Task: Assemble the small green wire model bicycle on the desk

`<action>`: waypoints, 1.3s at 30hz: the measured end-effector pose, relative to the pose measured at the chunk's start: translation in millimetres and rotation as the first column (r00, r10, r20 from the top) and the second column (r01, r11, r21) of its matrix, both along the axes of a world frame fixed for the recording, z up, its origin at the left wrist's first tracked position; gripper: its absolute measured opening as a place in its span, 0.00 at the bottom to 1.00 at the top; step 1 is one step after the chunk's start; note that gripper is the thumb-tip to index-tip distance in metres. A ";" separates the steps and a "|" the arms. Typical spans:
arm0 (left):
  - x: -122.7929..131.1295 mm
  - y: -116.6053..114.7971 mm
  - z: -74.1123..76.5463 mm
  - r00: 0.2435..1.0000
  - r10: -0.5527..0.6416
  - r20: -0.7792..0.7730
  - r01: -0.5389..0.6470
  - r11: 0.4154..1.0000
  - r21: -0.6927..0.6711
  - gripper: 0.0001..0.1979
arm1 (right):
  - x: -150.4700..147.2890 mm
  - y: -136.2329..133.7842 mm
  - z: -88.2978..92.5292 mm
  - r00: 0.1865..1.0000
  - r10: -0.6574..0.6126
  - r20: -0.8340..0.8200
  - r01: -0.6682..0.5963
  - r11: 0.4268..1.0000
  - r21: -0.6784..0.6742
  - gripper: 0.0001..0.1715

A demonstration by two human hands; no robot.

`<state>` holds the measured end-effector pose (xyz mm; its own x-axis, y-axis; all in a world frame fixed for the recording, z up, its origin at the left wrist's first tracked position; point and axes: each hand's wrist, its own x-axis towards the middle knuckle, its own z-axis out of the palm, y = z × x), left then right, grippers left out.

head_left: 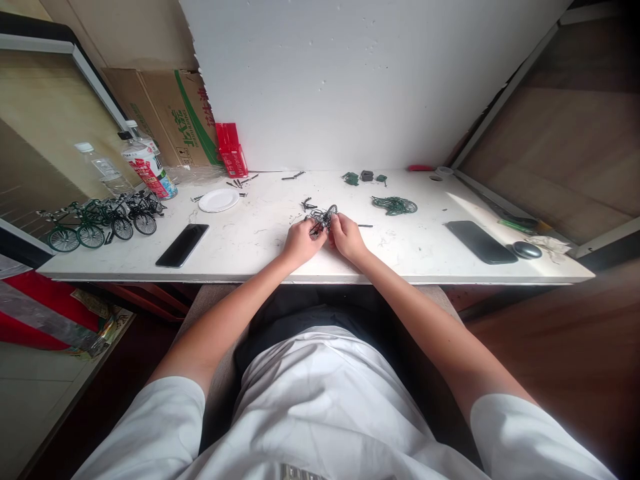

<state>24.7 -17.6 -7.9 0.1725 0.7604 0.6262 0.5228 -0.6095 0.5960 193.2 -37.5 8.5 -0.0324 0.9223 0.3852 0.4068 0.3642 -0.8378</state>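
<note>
White shirt (325,400), model bicycle (324,217), seemingly between fingers (339,225)

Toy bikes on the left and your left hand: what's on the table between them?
In the head view, a dark phone lies between the toy bikes and the left hand, with a white plate farther back.

Phones (183,245) on table (260,250), left and right of bicycle (326,216).

Seemingly a home: white desk (250,250), drink bottles (150,167), cardboard box (157,110).
</note>
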 end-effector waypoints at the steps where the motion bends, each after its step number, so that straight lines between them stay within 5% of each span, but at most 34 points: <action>1: 0.0 -0.2 0.2 1.000 -0.002 0.000 0.002 1.000 -0.001 0.10 | 0.0 0.1 -0.1 1.000 0.000 -0.001 0.000 1.000 -0.001 0.40; 39: 0.3 -1.1 0.7 0.999 0.013 -0.040 -0.012 1.000 0.019 0.07 | 0.8 2.6 -2.7 1.000 -0.007 -0.013 0.007 1.000 -0.014 0.40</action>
